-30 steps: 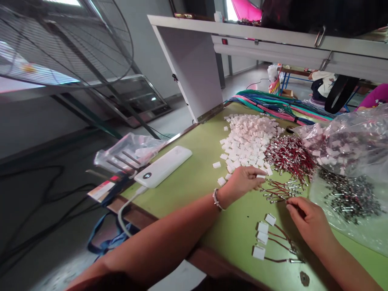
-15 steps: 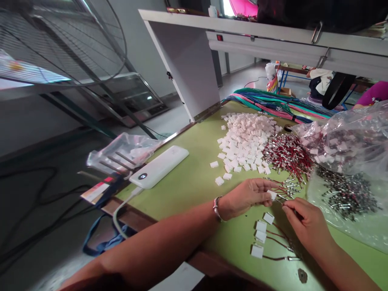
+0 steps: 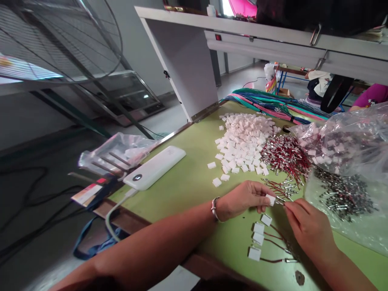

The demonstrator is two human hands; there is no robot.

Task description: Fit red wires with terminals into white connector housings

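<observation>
Head camera: the left hand (image 3: pixel 245 199) pinches a small white connector (image 3: pixel 270 200) between thumb and fingers, just above the green tabletop (image 3: pixel 182 198). Facing it, the right hand (image 3: pixel 311 226) has its thumb and forefinger closed on a thin metal-ended lead (image 3: pixel 280 202) that points at the connector's edge — whether the tip sits inside, I cannot tell.

Just below, on the near side, four white connectors with brown leads (image 3: pixel 254 254) lie in a rough column, the leads running toward the right hand. Beyond the hands are a few loose red leads (image 3: pixel 280 187), then a heap of white connectors (image 3: pixel 247 139) beside a tangle of red leads (image 3: pixel 286 155).

Farther right, dark leads (image 3: pixel 348 196) lie on clear plastic near a bag of white pieces (image 3: pixel 336 141). Coloured wire bundles (image 3: pixel 266 104) stretch behind the heaps — and a white power bank (image 3: pixel 156 167) rests near the table's left edge.
</observation>
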